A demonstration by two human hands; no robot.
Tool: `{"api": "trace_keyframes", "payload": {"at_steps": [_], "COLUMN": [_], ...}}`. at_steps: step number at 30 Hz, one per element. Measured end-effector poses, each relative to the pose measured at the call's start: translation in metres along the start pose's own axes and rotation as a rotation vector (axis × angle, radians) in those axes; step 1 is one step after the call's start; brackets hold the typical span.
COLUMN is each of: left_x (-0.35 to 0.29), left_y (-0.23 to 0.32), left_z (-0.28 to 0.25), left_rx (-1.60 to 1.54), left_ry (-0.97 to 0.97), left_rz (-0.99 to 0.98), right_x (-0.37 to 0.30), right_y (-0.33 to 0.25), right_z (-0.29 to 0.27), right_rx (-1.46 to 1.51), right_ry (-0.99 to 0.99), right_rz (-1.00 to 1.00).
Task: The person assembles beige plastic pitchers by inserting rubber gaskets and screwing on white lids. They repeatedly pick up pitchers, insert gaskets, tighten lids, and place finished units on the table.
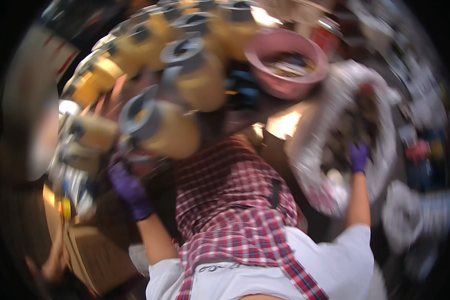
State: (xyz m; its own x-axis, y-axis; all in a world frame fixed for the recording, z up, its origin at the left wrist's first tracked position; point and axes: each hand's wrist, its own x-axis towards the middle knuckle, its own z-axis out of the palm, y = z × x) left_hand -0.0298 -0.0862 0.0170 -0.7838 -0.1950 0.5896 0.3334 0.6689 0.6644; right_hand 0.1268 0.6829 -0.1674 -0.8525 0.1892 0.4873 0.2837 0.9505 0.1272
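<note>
Right hand (359,156), purple-gloved, sits inside clear crinkled plastic sack (306,156) beyond right edge of bench (236,120), at dark lumpy contents (354,116). Left hand (126,185), purple-gloved, is beside yellowish cylindrical jug with grey rim (174,132) at near-left corner (blur hides any contact). Both grips: cannot tell. Work seems unfinished: contents remain in sack; share done unclear. Smooth round pink basin (286,91) stands toward right edge.

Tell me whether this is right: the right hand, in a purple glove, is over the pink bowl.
Not the pink bowl: in the head view, the right hand, in a purple glove, is over the open, see-through plastic bag.
</note>
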Motion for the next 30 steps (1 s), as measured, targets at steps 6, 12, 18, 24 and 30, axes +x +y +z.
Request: {"api": "trace_keyframes", "payload": {"at_steps": [6, 12, 18, 24, 30], "left_x": [0.008, 0.022, 0.006, -0.028, -0.053], "left_y": [0.075, 0.099, 0.085, 0.061, 0.106], "left_z": [0.018, 0.036, 0.047, 0.067, 0.003], "left_rx": [-0.407, -0.606, -0.067, -0.8, -0.963], "left_ry": [0.093, 0.028, 0.219, 0.106, -0.201], "left_rz": [-0.1, -0.282, 0.031, 0.016, -0.239], "right_x": [-0.04, -0.028, 0.019, 0.136, 0.181], "right_y": [-0.004, -0.017, -0.076, -0.293, -0.408], "right_z": [0.045, 0.015, -0.073, -0.245, -0.296], "right_rx": [-0.536, -0.177, 0.515, 1.587, 1.478], "right_ry": [-0.348, -0.739, -0.305, 0.017, 0.605], "right_rz": [0.492, 0.217, 0.453, 0.011, -0.61]}}
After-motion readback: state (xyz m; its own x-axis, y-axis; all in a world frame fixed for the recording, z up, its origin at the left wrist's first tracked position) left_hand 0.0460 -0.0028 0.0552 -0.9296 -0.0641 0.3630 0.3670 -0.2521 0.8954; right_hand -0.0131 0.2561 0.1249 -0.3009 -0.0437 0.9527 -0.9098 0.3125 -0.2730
